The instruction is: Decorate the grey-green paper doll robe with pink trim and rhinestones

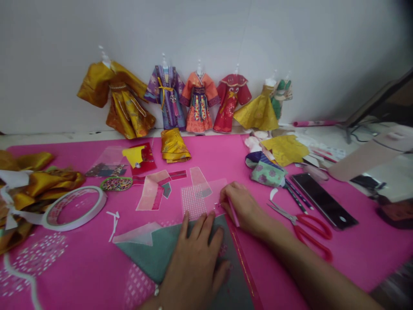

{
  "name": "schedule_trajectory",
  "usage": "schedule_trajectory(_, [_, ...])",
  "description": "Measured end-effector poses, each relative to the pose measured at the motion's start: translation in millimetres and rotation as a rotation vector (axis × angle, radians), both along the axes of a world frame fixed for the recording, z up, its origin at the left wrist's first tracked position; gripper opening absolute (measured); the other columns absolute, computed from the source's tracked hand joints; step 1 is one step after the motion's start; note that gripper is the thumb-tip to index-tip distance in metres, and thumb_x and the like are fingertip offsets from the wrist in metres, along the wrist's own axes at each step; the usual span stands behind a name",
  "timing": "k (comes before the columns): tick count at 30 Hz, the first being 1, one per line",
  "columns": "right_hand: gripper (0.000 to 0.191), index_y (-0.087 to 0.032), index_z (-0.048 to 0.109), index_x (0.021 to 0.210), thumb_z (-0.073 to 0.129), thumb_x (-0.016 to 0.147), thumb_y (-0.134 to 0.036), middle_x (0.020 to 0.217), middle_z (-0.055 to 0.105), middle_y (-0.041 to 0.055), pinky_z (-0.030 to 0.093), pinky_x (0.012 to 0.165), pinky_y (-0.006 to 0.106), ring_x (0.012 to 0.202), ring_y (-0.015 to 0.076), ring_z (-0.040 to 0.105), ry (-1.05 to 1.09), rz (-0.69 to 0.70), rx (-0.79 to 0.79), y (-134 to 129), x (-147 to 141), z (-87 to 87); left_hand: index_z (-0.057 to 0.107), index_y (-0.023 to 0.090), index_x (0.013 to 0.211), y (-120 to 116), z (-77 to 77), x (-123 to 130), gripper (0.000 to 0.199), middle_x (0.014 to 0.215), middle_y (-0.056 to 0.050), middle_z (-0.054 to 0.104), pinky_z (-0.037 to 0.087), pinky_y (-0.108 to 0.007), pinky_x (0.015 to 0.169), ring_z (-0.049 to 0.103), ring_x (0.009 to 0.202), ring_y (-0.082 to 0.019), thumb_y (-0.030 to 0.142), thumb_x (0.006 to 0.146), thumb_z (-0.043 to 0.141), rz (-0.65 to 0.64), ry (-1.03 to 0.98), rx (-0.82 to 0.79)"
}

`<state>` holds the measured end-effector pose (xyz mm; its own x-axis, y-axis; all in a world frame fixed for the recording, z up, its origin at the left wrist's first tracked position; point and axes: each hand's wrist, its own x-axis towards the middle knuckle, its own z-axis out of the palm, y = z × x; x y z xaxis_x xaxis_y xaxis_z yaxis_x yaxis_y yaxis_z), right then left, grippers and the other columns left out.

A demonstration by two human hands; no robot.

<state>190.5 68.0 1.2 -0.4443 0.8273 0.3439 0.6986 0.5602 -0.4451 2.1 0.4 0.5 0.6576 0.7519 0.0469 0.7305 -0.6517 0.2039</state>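
My left hand (pixel 196 254) lies flat with fingers spread on a grey-green piece of cloth (pixel 161 245), which has a red and gold trim (pixel 240 247) along its right side. My right hand (pixel 247 209) is closed in a pinch around a thin pink stick (pixel 233 213), whose exact kind I cannot make out. Its fingertips are at the right edge of a clear sheet of small stick-on pearls (pixel 193 202), just above the cloth. A few loose-looking pearls show by these fingertips. Pale pink and red cut fabric pieces (pixel 150 193) lie to the left of the sheet.
Red-handled scissors (pixel 311 230), pencils (pixel 298 196) and a phone (pixel 322 200) lie at right, near a pale bottle (pixel 371 153). A tape roll (pixel 75 209) and golden cloth (pixel 48 183) are at left. Several miniature dresses (pixel 198 103) stand against the wall.
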Motion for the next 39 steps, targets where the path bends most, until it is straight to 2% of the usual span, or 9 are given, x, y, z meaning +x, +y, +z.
schedule_trajectory(10, [0.022,-0.019,0.045,0.084,0.052,0.076,0.001,0.080,0.054,0.0037,0.036,0.067,0.031,0.077,0.0195,0.046,0.026,-0.020,0.012,0,8,-1.2,0.049,0.020,0.128,0,2.7,1,0.049,0.141,-0.017,0.042,0.020,-0.065,0.104,0.036,0.130,-0.034,0.039,0.083,0.055,-0.001,0.003,-0.014])
schedule_trajectory(39, [0.020,-0.020,0.044,0.085,0.053,0.079,-0.003,0.079,0.053,0.0022,0.040,0.066,0.030,0.072,0.0172,0.049,0.161,-0.077,-0.108,1,13,-1.8,0.051,0.020,0.127,1,4.4,2,0.048,0.140,-0.017,0.043,0.022,-0.067,0.103,0.038,0.129,-0.035,0.038,0.082,0.055,-0.001,0.003,-0.011])
